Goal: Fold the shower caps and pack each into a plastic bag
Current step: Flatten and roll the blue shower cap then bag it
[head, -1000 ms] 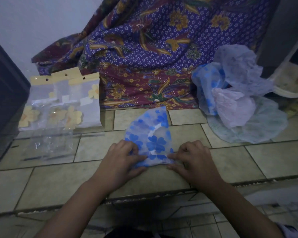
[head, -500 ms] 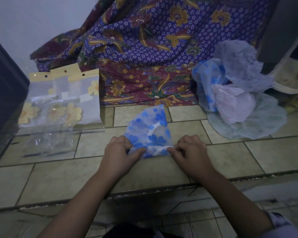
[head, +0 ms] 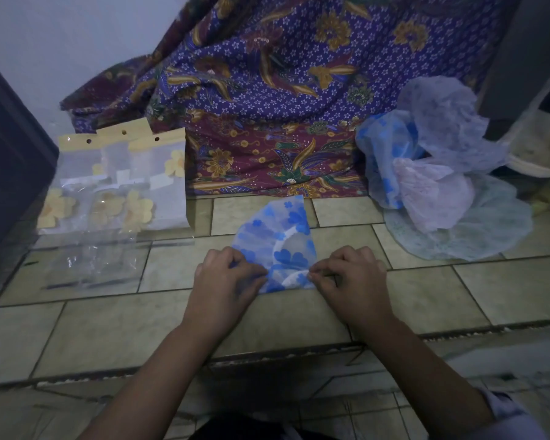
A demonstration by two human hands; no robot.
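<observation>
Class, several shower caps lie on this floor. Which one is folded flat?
The blue-flowered cap, pinched by the left hand and right hand; the others lie crumpled in a heap to the right, untouched.

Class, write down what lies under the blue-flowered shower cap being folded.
Only the tiled floor shows around the blue-flowered shower cap; nothing else pokes out from beneath. The left hand and right hand pinch its near corners, covering that part.

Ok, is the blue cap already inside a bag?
No, the blue cap lies bare on the floor tiles, with the left hand and right hand pinching its near edge.
</observation>
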